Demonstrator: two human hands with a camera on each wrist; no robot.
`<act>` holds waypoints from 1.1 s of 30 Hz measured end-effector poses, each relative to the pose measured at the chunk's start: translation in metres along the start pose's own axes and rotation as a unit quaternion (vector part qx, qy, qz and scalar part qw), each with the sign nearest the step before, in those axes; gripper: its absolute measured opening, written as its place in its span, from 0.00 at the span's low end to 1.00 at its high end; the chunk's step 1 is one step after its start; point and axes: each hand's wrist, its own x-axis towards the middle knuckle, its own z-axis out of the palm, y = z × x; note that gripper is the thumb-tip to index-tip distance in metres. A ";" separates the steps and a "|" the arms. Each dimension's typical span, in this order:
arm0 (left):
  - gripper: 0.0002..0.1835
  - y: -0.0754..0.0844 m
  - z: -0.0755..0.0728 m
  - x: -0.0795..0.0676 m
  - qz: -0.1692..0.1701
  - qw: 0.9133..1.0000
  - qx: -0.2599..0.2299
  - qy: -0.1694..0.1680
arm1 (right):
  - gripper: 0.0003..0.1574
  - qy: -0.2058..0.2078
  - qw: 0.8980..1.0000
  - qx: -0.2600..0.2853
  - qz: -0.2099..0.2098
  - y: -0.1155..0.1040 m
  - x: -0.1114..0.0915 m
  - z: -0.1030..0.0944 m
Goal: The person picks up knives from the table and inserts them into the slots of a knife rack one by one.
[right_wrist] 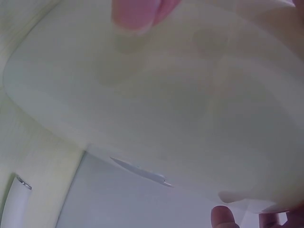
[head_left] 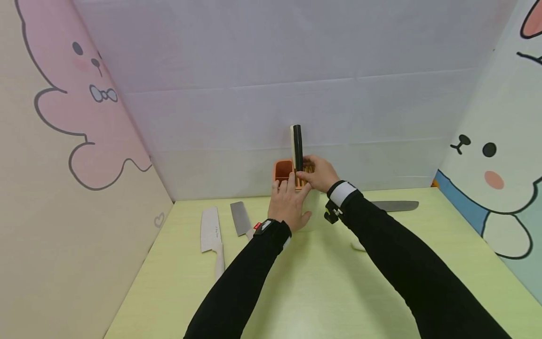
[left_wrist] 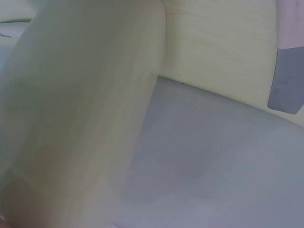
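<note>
A pale knife holder [head_left: 312, 205] with an orange top [head_left: 283, 168] stands near the back wall. From its slots rises a long black handle [head_left: 298, 147] beside a cream one [head_left: 292, 141]. My right hand [head_left: 320, 173] grips the holder's upper right side, thumb in front and fingers behind. In the right wrist view the pale holder [right_wrist: 142, 99] lies between thumb [right_wrist: 135, 14] and fingertips [right_wrist: 222, 216]. My left hand [head_left: 288, 202] rests on the holder's front with fingers extended up to the orange rim. The holder [left_wrist: 80, 104] fills much of the left wrist view.
A light cleaver [head_left: 211, 230] and a grey-bladed cleaver [head_left: 241, 219] lie to the left on the table [head_left: 313, 292]. On the right, my sleeve partly covers a long knife blade [head_left: 398, 205] and a white handle [head_left: 357, 246]. Walls [head_left: 296, 47] close off the back and both sides.
</note>
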 end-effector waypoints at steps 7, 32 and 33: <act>0.44 0.000 -0.002 0.000 0.001 1.000 0.005 -0.009 | 0.34 0.004 1.000 0.012 0.006 0.002 0.001 0.001; 0.50 -0.001 -0.009 -0.002 0.005 1.000 -0.012 -0.011 | 0.30 -0.028 0.999 -0.021 0.008 0.098 -0.129 -0.102; 0.51 -0.002 -0.009 -0.001 0.007 1.000 -0.013 -0.009 | 0.29 -0.038 0.998 -0.047 0.008 0.105 -0.138 -0.105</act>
